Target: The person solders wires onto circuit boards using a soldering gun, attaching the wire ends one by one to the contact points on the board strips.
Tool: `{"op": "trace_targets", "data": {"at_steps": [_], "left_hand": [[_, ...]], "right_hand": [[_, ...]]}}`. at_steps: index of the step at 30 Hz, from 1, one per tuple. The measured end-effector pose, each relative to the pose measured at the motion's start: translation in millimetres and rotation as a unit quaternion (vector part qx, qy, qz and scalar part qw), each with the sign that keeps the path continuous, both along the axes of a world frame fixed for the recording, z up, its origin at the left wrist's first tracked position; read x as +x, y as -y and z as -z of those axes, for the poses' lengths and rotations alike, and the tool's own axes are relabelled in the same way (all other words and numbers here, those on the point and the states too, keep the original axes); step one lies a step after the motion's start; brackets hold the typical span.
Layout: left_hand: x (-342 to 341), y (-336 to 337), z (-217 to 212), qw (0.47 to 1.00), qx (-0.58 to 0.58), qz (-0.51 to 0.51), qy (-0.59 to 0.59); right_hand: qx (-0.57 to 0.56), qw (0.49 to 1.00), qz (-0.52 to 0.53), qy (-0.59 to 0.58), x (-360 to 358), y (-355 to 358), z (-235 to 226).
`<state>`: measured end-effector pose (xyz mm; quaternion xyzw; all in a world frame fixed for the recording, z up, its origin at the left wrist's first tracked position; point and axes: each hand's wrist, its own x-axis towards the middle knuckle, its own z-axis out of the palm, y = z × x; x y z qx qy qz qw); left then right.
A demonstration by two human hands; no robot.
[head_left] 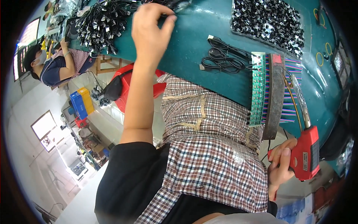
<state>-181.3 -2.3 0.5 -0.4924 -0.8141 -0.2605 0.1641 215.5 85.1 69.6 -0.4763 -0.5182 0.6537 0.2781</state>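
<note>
My left hand is raised over the far left of the green work table, close to black cables at its far edge. Its fingers are bent, with a gap between thumb and forefinger and nothing seen in it; motion blurs it slightly. Low on the right, my right hand grips a red soldering gun, its metal barrel pointing up. The barrel lies over pink and blue wires by a dark bar. Left of the bar runs a strip of green circuit boards. A coiled black cable reaches its upper end.
A heap of black cables covers the far left of the table. At the back right is a tray of small black and silver connectors. A co-worker sits at the left, near a red stool and blue and yellow crates.
</note>
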Motion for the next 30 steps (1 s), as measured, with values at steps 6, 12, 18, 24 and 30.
{"op": "trace_targets", "data": {"at_steps": [6, 12, 18, 24, 30], "left_hand": [[37, 5, 4, 0.99, 0.025, 0.033, 0.137], [23, -12, -7, 0.995, 0.024, 0.051, -0.078], [42, -36, -22, 0.998, 0.016, 0.006, 0.057], [42, -43, -41, 0.975, -0.131, -0.087, 0.156], [43, -29, -16, 0.975, -0.01, -0.061, 0.212]], "right_hand": [[-0.006, 1.0, 0.01, 0.012, -1, 0, 4], [0.01, 1.0, 0.001, 0.002, -9, -1, 4], [0.015, 1.0, -0.009, 0.001, -8, -2, 4], [0.028, 1.0, 0.007, -0.002, -9, -3, 4], [0.029, 1.0, 0.009, 0.0, -9, -4, 5]]}}
